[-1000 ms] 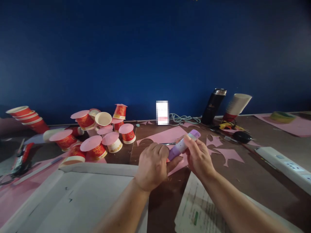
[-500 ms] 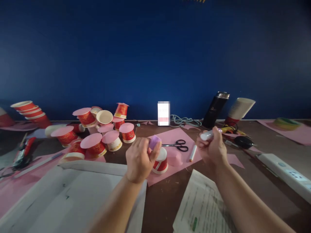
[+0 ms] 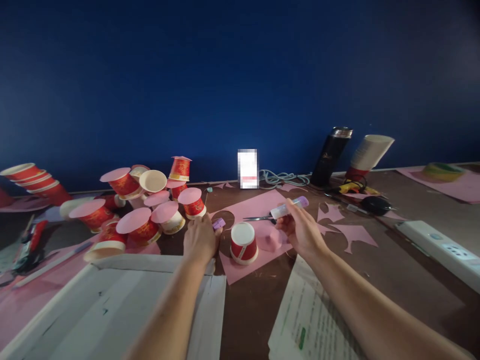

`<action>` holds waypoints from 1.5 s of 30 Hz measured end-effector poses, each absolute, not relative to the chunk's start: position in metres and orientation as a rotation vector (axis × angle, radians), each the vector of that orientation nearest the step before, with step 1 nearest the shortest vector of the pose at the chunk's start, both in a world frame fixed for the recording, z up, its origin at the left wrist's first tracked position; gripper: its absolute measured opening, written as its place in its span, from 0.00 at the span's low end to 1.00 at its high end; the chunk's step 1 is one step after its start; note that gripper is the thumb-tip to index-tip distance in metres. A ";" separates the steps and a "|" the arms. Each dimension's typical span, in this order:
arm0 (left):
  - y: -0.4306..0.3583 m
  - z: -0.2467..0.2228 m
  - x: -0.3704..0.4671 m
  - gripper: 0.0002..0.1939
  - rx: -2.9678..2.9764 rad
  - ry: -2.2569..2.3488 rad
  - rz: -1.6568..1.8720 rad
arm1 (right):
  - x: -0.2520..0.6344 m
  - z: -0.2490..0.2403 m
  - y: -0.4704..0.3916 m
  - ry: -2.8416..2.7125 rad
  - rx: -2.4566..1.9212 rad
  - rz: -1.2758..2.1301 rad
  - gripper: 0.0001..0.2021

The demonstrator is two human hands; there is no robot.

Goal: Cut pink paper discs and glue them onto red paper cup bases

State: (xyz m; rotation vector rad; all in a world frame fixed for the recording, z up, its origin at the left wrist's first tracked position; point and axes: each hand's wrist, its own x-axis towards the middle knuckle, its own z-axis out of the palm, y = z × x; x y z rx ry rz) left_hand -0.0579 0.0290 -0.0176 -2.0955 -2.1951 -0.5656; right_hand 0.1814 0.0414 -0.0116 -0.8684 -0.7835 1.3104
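Left hand (image 3: 200, 239): fingers clamped on purple cap (image 3: 218, 223), left of upturned red cup (image 3: 243, 246). Right hand (image 3: 304, 231): fingers clamped on purple-and-white tube (image 3: 288, 207), above pink sheet (image 3: 258, 203), right and far of cup

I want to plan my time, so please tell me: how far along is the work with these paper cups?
Already done, it seems: several upturned cups carry pink discs. In hand: the right hand holds a glue stick, the left hand a purple cap. Apparently left: the upturned cup on the pink sheet has no disc, and the stacked cups at far left show none.
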 end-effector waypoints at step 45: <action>0.016 -0.003 -0.028 0.18 -3.187 -1.924 -1.245 | 0.165 -0.003 0.007 -1.771 -0.987 0.609 0.05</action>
